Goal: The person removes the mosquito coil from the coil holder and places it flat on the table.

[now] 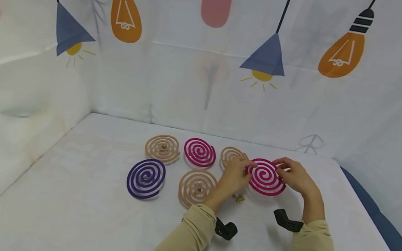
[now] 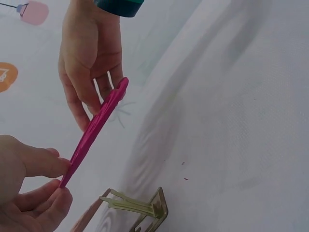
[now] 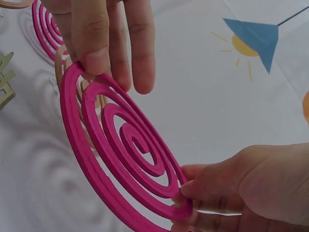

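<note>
Between my two hands a pink spiral mosquito coil (image 1: 264, 176) is held up, tilted, above the white table. My left hand (image 1: 234, 176) pinches its left edge between thumb and fingers, as the left wrist view shows from the side. At the opposite edge my right hand (image 1: 295, 175) pinches the coil with thumb and fingertips. Below the left hand, a small gold-coloured metal coil stand (image 2: 149, 210) rests on the table with its prongs up. Behind the left hand a tan coil (image 1: 231, 150) is partly covered.
Left of the hands lie a second pink coil (image 1: 199, 153), a purple coil (image 1: 146, 175) and two more tan coils, one at the back (image 1: 155, 147) and one nearer (image 1: 185, 186) beside the left forearm. A patterned white cloth wall (image 1: 175, 87) rises behind the table.
</note>
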A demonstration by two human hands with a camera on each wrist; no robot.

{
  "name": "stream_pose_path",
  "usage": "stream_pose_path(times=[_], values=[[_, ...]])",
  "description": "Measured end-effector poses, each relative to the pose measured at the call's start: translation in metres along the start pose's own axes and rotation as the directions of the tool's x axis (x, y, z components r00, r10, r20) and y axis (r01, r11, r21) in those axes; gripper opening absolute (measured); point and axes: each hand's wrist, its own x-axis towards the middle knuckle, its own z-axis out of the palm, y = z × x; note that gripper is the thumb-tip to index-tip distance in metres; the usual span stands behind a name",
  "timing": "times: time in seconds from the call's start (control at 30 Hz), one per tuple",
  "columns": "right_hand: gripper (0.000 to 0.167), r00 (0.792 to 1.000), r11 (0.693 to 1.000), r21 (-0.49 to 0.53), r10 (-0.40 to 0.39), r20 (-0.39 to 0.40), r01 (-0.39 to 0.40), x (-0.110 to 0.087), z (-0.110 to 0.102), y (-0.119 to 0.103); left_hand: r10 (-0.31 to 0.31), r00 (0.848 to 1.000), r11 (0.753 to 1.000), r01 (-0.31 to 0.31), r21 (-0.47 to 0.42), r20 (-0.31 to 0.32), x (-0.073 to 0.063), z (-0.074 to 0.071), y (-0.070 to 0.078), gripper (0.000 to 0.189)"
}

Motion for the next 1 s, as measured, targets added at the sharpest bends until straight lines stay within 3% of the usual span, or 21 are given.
stream_pose_path(times=[0.2,0.43,0.9,1.0], values=[[0.032,1.000,1.000,-0.019,0.011,0.022,-0.010,0.001,0.001,0.004,0.004,0.999,1.000,-0.004,-0.001,0.036,-0.003,0.002,0.001,0.034],[0.032,0.999,1.000,-0.024,0.018,0.039,-0.017,0.002,0.001,0.010,0.023,0.999,1.000,-0.023,0.007,0.035,-0.003,0.004,0.001,0.032],[0.032,0.985,0.995,0.019,0.096,0.145,-0.100,0.005,0.005,0.020,0.017,0.983,0.994,-0.036,0.102,0.185,-0.005,0.009,-0.001,0.035],[0.032,0.982,0.994,0.020,0.105,0.160,-0.109,0.005,0.006,0.020,0.015,0.982,0.992,-0.039,0.122,0.188,-0.005,0.009,0.001,0.033]])
